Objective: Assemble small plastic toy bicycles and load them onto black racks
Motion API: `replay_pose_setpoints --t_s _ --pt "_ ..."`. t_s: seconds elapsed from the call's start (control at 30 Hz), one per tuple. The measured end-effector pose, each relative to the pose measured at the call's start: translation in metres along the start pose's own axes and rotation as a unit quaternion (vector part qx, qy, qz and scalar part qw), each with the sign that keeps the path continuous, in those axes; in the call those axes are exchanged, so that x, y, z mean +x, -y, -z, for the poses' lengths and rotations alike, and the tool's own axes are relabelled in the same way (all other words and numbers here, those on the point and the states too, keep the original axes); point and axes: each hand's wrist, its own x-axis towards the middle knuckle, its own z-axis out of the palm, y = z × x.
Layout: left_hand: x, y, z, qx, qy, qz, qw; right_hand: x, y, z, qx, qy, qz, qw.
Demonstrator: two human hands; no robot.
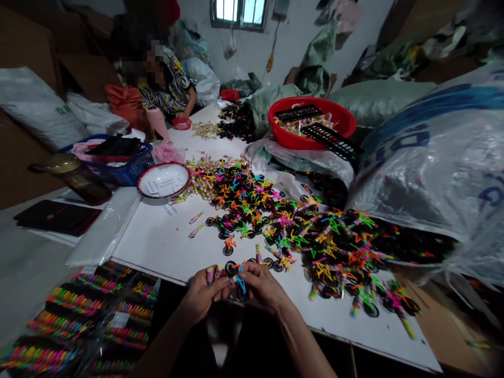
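My left hand (203, 295) is closed around a few small patterned tubes (210, 275) whose ends stick up between the fingers. Pinched in my right hand (264, 286) is a small blue toy bicycle (240, 282) with black wheels. The two hands meet at the table's front edge, and my left fingertips come close to or touch the bicycle; exactly where is hidden. Just beyond them lie an orange toy bicycle (229, 244) and a loose patterned tube (258, 253). A large heap of colourful toy bicycles (244, 194) spreads across the white table (157, 247).
A white enamel basin (163, 181) with a red rim holds paper slips. Behind the heap is a red tub (275, 128) with tubes and black racks. A bulky plastic sack (429, 173) leans at right. Packed bicycles (66, 310) lie lower left. Another person (173, 79) sits across the table.
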Motion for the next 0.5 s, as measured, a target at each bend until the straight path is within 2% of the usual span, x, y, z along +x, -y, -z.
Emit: replay_pose_setpoints --t_s 0.07,0.17,0.23,0.3,0.37,0.4,0.43,0.47,0.5 --pt "-0.001 0.004 0.001 0.059 -0.020 -0.037 0.997 0.001 -0.005 -0.001 -0.025 -0.029 0.017 0.999" --pt "-0.002 0.012 -0.002 0.166 -0.095 -0.102 0.976 0.006 -0.017 -0.011 -0.107 -0.114 0.073 0.985" --pt "-0.003 0.016 -0.006 0.195 -0.142 -0.125 0.962 0.011 -0.022 -0.020 -0.164 -0.160 0.101 0.968" --pt "-0.001 0.017 -0.008 0.195 -0.155 -0.131 0.960 0.010 -0.017 -0.021 -0.209 -0.172 0.110 0.956" --pt "0.002 0.015 -0.005 0.171 -0.138 -0.121 0.968 -0.001 0.003 -0.007 -0.265 -0.173 0.136 0.939" --pt "0.003 0.012 -0.003 0.145 -0.130 -0.112 0.974 -0.011 0.019 0.007 -0.307 -0.193 0.162 0.918" --pt "0.005 0.009 0.000 0.108 -0.129 -0.100 0.981 -0.023 0.038 0.024 -0.361 -0.225 0.193 0.884" --pt "0.006 0.006 0.004 0.063 -0.137 -0.088 0.985 -0.034 0.057 0.043 -0.422 -0.293 0.223 0.829" --pt "0.006 0.002 0.007 0.016 -0.150 -0.076 0.986 -0.044 0.075 0.060 -0.485 -0.371 0.230 0.758"
